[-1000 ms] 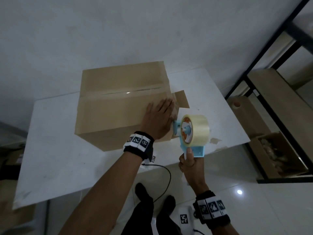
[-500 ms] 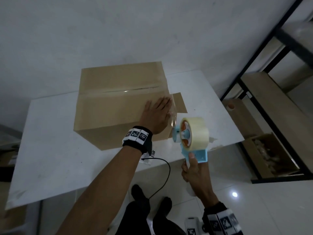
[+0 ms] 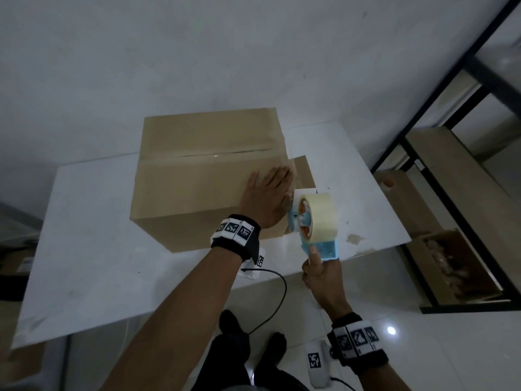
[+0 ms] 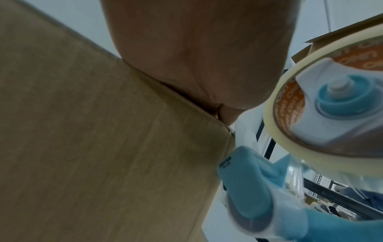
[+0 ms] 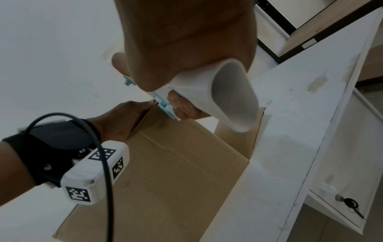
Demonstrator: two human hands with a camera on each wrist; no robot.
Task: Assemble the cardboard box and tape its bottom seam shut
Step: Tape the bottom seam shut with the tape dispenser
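Note:
A brown cardboard box (image 3: 197,176) stands on the white table (image 3: 84,249) with its taped seam (image 3: 220,154) facing up. My left hand (image 3: 267,193) lies flat with straight fingers on the box's near right top corner. My right hand (image 3: 321,270) grips the white handle (image 5: 228,91) of a blue tape dispenser (image 3: 313,221) carrying a roll of clear tape (image 3: 324,213). The dispenser's head sits against the box's right side, just below the left hand. In the left wrist view the dispenser (image 4: 259,188) is close beside the box's corner edge (image 4: 225,131).
A loose flap (image 3: 306,172) sticks out at the box's right end. The table's right edge is close to the dispenser. A black metal shelf frame (image 3: 423,122) stands to the right with an open carton (image 3: 462,263) on its lowest level. A cable (image 3: 270,303) hangs off the table's front.
The right hand pulled the dispenser down and towards me off the box's right end, then held it near the side. The left hand stayed flat on the corner.

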